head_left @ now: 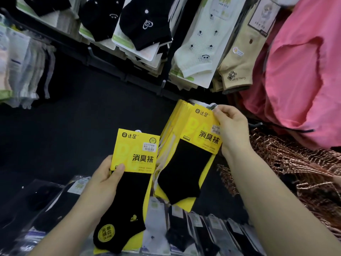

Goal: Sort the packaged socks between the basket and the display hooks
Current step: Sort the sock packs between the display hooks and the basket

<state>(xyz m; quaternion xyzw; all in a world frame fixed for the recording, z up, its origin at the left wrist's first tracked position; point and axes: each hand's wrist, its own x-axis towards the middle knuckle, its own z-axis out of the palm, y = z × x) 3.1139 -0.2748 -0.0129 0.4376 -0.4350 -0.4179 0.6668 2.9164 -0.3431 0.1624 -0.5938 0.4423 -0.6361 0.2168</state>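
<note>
Your left hand (105, 174) grips one loose sock pack (135, 150), thumb on the lower left of its yellow card, near and left of centre. Your right hand (231, 126) pinches the top right corner of the front pack (191, 159) of the yellow stack hanging just right of it.

Risks:
- A corner-only pinch could twist the card. Pull sideways and the hang tab may tear, or the packs behind may get dragged off.
- Your fingers cover the hook tip, so any threading is blind and may miss the tab hole.
- The loose pack's sock end hangs free and could slip from a one-thumb hold.
- The copper wire basket (295, 163) sits right of your right forearm, and your elbow could snag it.

Count:
- 2 hands
- 1 loose pack
- 1 yellow stack (several cards, number unreadable)
- 1 basket
- far row (145, 24): 3 black-fronted stacks, 1 white, 1 beige
</note>
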